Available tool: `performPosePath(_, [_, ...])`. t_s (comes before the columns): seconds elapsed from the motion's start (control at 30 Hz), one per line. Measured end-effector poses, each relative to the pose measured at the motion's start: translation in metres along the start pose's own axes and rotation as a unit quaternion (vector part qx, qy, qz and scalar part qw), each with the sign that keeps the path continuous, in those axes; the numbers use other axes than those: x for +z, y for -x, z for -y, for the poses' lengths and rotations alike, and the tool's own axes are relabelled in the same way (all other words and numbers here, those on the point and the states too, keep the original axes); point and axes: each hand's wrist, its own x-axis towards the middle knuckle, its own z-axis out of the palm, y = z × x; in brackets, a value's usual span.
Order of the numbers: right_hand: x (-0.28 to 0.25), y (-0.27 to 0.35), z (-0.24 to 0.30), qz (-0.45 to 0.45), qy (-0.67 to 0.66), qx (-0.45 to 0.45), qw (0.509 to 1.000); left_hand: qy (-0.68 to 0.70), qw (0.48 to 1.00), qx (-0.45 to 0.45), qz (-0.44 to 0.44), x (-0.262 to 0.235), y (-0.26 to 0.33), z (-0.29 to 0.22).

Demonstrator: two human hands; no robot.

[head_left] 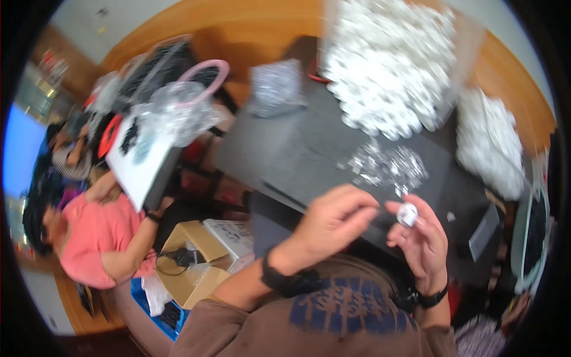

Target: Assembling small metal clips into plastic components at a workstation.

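Over the near edge of the dark table [285, 152], my right hand [427, 244] pinches a small white round disc-like piece [407, 214] with a dark mark on its face. My left hand [339, 220] is just to its left, apart from the piece. Its fingers are bent and drawn together; whether anything small is between the tips is hidden. Beyond both hands lies a loose pile of small shiny silver pieces [389, 166]. Farther back, a large heap of white round pieces [386, 71] spills out of a clear container onto the table.
A clear bag of white pieces [491, 143] stands at the right, near a small dark box [483, 232]. A clear plastic packet [278, 86] lies at the back left. To my left are an open cardboard box [193, 244] and a person in a pink shirt [104, 238] at a white-topped table.
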Motion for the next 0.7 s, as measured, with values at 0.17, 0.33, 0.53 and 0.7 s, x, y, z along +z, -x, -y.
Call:
performPosePath(0.17, [0.028,0.003,0.028,0.078,-0.037,0.02,0.996,0.221,0.975,0.016,-0.027,0.002,-0.018,-0.037])
performPosePath(0.33, [0.025,0.005,0.035,0.076,0.006,0.003,0.997,0.231,0.971,0.06,0.022,0.011,-0.031,-0.039])
performPosePath(0.53, [0.024,0.0,0.033,0.065,-0.012,0.015,0.998,0.215,0.973,0.061,0.056,0.016,-0.035,-0.028])
performPosePath(0.7, [0.017,-0.007,0.026,0.073,-0.036,0.009,0.997,0.128,0.986,0.084,0.063,0.011,-0.037,-0.014])
